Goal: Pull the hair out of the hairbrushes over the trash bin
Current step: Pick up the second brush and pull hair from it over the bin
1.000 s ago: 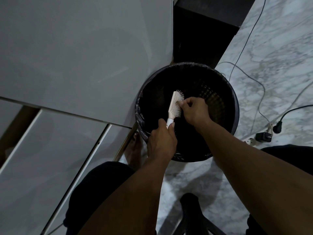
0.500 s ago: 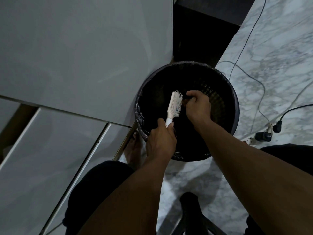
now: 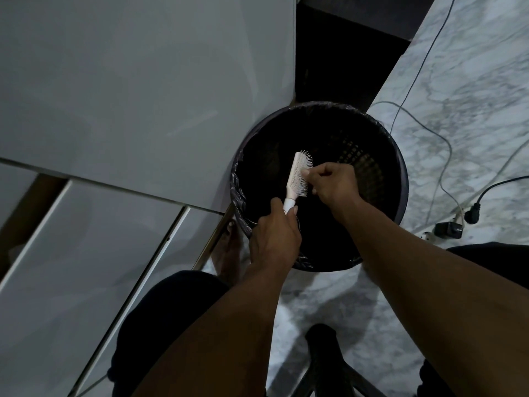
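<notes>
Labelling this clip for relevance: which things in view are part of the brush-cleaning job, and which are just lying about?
In the job:
- hairbrush, held by its handle in the left hand
- right hand, fingers at the bristles
- trash bin, under the brush

Just lying about:
- cables on the marble floor
- plug adapter
- white cabinet panels
- dark stand near the knees

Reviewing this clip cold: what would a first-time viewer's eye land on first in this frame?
The pale hairbrush stands out most, held over the dark round trash bin at centre. The left hand grips its handle from below, while the right hand pinches at the bristles. To the right, cables trail across the marbled floor.
</notes>
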A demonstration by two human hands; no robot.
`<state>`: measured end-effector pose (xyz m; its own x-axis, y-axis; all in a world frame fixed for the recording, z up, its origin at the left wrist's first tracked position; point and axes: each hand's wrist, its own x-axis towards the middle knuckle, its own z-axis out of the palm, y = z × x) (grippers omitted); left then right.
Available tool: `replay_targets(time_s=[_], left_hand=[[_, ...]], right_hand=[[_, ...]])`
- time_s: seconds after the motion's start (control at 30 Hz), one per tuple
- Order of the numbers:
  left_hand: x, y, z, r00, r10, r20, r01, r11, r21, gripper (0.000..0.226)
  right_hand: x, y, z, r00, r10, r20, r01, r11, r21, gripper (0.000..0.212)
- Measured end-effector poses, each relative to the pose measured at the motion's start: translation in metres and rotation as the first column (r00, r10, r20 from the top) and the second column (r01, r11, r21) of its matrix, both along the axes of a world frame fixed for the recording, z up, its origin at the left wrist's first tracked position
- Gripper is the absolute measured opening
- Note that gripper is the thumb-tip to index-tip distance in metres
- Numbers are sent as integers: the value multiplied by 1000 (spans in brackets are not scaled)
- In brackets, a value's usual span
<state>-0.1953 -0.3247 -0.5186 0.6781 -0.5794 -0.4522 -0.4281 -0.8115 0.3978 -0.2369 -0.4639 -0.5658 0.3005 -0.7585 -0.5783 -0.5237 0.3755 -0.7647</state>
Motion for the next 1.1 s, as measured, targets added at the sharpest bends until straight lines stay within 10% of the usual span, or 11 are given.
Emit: replay_targets(time_s=[0.37,0.53,0.77,1.1], left_hand=[[6,1,-2,989,149,8,-149,989,-12,33],[6,0,2,988,156,12,-157,988,5,34],[4,-2,6,997,80,23,-80,997,-19,34],[4,-2,12,998,29,48,-27,999,-40,32]], right_hand=[[1,-11,-9,995,-59,-86,57,998,-21,33],[-5,-5,-3,980,-115,-161,102,991,-87,8],[-2,6,3,962,268,-50,-269,963,-21,57],[0,-2,19,990,39,138,-80,948,308,17]])
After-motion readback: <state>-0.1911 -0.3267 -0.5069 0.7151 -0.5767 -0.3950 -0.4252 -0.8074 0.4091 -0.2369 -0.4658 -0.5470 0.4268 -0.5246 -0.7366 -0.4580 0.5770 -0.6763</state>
